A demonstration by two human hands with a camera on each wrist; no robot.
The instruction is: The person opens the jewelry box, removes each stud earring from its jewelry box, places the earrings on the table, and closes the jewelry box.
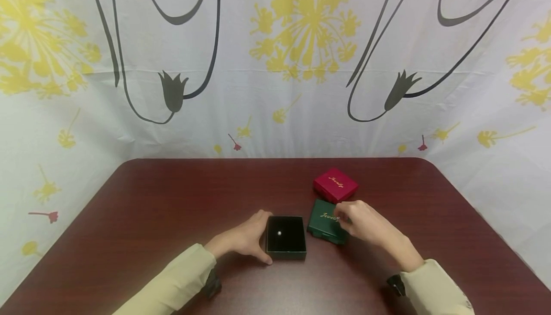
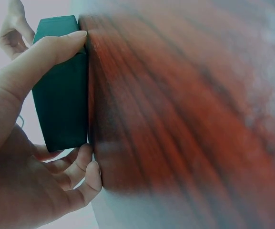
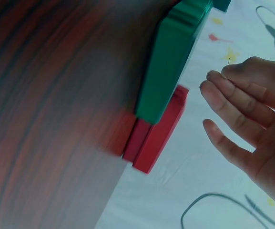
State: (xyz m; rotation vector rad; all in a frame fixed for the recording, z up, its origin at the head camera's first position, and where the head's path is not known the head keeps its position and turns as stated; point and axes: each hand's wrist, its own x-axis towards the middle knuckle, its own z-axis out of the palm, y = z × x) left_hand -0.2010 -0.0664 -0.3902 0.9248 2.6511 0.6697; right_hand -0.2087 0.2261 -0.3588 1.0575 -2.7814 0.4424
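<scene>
My left hand [image 1: 250, 236] holds an uncovered green jewelry box [image 1: 286, 256] on the table, its thumb along the near side and its fingers round the far side. A small shiny stud [image 1: 279, 233] sits in the black lining of this box. Over the green lid [image 1: 323, 220], marked "Jewelry" in gold, my right hand [image 1: 366, 221] pinches a tiny stud earring between thumb and fingertips. In the right wrist view, its thin post [image 3: 229, 61] sticks out above the fingertips; the rest of it is mostly hidden.
A red jewelry box [image 1: 336, 185] with gold lettering stands just behind the green lid. All lie on a dark red-brown wooden table [image 1: 193, 185]. A white patterned cloth [image 1: 275, 128] hangs behind the table's far edge and along its sides.
</scene>
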